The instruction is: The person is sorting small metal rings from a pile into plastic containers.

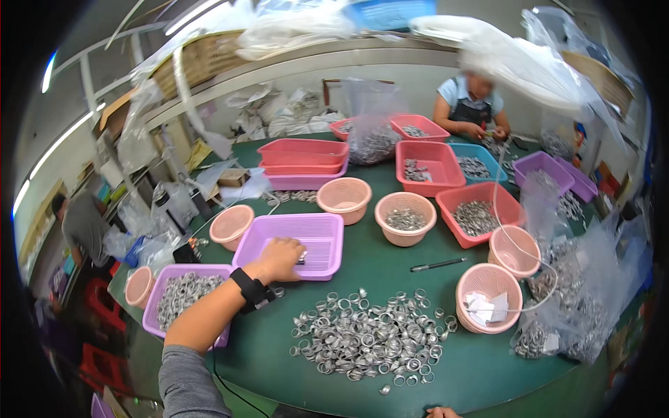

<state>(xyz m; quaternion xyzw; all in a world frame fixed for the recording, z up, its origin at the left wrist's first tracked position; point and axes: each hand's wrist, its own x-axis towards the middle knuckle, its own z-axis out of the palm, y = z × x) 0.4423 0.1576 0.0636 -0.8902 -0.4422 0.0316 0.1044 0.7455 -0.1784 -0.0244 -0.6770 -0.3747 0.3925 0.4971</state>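
My left hand point(279, 259), with a black watch on its wrist, reaches over the near side of a purple plastic basket point(252, 240). Its fingers are curled round a small silvery metal ring point(302, 258), of which only a part shows. Below and to the right, many loose metal rings point(369, 334) lie heaped on the green table. Just a bit of my right hand point(442, 412) comes in at the lower edge, near the heap; most of its fingers are cut off, and I see nothing held there.
A second purple basket point(155, 317) full of metal parts stands under my left forearm. Peach baskets point(404, 238), red trays point(431, 187) and a pen point(437, 265) are farther off. Clear bags of parts point(582, 327) sit at right. A co-worker point(474, 104) handles parts across the table.
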